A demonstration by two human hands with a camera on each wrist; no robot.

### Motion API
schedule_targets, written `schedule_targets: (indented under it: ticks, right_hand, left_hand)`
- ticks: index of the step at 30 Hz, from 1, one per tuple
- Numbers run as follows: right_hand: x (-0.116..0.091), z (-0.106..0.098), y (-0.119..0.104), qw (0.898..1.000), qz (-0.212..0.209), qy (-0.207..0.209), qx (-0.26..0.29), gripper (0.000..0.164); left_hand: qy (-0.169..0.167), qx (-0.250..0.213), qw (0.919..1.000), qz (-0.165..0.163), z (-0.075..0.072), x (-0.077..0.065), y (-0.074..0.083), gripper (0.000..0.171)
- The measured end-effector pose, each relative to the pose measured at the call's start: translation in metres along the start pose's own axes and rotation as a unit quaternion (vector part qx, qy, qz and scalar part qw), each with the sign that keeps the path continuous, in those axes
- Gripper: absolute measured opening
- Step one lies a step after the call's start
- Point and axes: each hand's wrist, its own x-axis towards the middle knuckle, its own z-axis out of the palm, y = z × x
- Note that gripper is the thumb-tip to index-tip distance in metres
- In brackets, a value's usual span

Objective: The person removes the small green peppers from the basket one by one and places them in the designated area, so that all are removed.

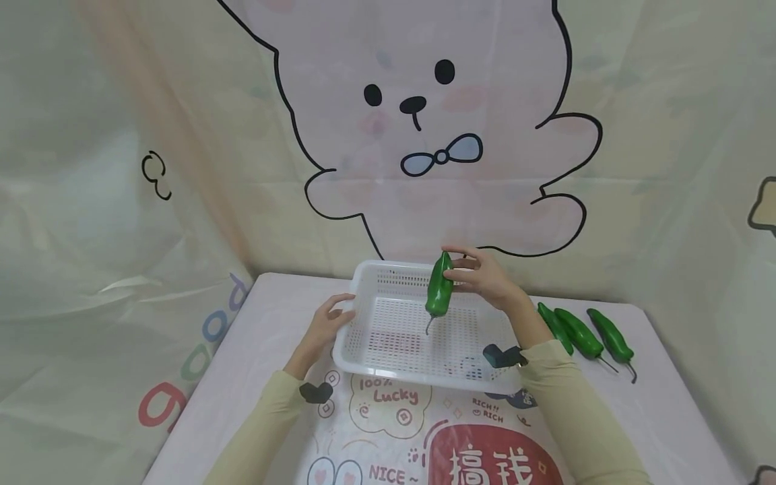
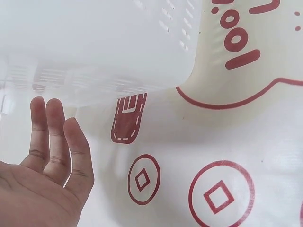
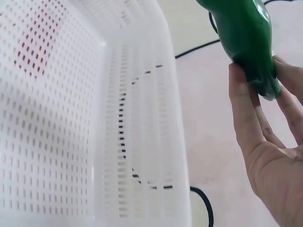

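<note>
My right hand [image 1: 488,277] pinches a green pepper [image 1: 439,286] by its tip, above the back of a white perforated plastic basket [image 1: 424,380]. The pepper hangs with its thin stem pointing down. In the right wrist view, thumb and fingers close around the narrow end of the pepper [image 3: 244,35], beside the basket's rim [image 3: 165,118]. At the basket's left side is my left hand [image 1: 324,330], its fingertips at the rim. The left wrist view shows three fairly straight fingers of the left hand [image 2: 54,165] by the basket wall [image 2: 104,61]; its thumb is out of sight there.
Several more green peppers [image 1: 578,332] lie on the table to the right of the basket, beyond the right forearm. A printed cloth [image 1: 394,438] covers the table. Behind it hangs a curtain [image 1: 424,202] with a cartoon bear.
</note>
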Motion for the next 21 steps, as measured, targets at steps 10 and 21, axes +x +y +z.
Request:
schedule_targets:
  ticks: [10,21]
  right_hand:
    - [-0.034,-0.038,0.003,1.0,-0.006,0.026,-0.003,0.06]
    - [-0.077,-0.074,0.004,0.999,-0.002,0.039,0.016,0.057]
  left_hand:
    - [-0.001,0.002,1.0,0.004,-0.001,0.001,-0.003,0.045]
    - [-0.015,-0.01,0.9998,0.0,-0.001,0.002,-0.002,0.05]
